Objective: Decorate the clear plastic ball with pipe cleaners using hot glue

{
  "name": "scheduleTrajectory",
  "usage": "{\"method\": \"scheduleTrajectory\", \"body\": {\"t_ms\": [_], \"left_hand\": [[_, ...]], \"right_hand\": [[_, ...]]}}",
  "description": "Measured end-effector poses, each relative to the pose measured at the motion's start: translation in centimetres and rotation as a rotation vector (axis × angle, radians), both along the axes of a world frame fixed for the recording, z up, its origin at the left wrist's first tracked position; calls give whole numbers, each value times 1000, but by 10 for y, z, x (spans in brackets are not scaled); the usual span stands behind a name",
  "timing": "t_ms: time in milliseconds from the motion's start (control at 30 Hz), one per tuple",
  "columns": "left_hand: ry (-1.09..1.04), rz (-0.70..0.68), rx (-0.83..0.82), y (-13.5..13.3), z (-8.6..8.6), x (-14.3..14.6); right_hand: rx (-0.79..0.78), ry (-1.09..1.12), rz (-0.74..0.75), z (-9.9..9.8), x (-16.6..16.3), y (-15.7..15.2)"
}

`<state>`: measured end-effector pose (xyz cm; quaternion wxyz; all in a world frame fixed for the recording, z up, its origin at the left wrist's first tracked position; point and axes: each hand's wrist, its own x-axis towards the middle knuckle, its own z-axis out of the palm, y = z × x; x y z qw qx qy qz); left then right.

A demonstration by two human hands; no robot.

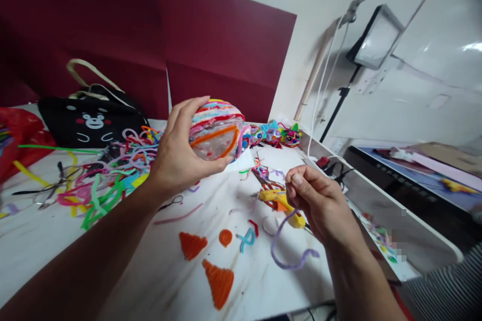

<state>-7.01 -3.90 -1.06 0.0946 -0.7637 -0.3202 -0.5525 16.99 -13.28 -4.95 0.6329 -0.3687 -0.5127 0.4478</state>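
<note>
My left hand (pixel 181 150) is wrapped round a rounded, striped craft piece (pixel 218 133) covered in colourful pipe cleaners, with an orange-edged bare patch facing me. My right hand (pixel 314 195) pinches one end of a purple pipe cleaner (pixel 276 248), which hangs in a curve below the fingers. Behind the right hand lies a yellow glue gun (pixel 271 195), partly hidden. Scissors (pixel 259 178) lie just beyond it. On the table in front are two orange triangles (pixel 220 283), an orange coil (pixel 225 237) and a twisted blue piece (pixel 246 239).
A heap of loose pipe cleaners (pixel 113 175) and a pair of glasses (pixel 62 180) lie at left, before a black bag (pixel 90 120). Several small colourful craft heads (pixel 291 135) stand at the back. A lamp (pixel 376 37) rises at right beside a white raised edge (pixel 395 210).
</note>
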Motion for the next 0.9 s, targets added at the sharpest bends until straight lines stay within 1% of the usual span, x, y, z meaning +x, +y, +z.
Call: {"method": "scheduleTrajectory", "body": {"t_ms": [67, 167, 267, 367, 467, 533, 700, 833, 900], "left_hand": [[-3, -1, 21, 1, 0, -1], [-6, -3, 32, 3, 1, -2], [-31, -24, 27, 3, 3, -4], [-57, -30, 19, 2, 5, -7], [-69, -5, 10, 1, 7, -10], [-65, 0, 22, 1, 7, -11], [-35, -20, 52, 4, 5, -13], [-28, -35, 52, 5, 4, -14], [-8, -27, 57, 5, 4, -13]], "right_hand": [[11, -1, -29, -7, 0, 1], [87, -66, -92, -13, -3, 10], [138, -121, -189, -14, -8, 23], [125, -116, -237, -13, -14, 33], [90, -99, -194, -15, -21, 43], [71, -115, -158, -20, -26, 50], [37, -237, -58, -42, -37, 63], [5, -463, 79, -57, -33, 50], [-1, -585, 77, -61, -23, 38]]}}
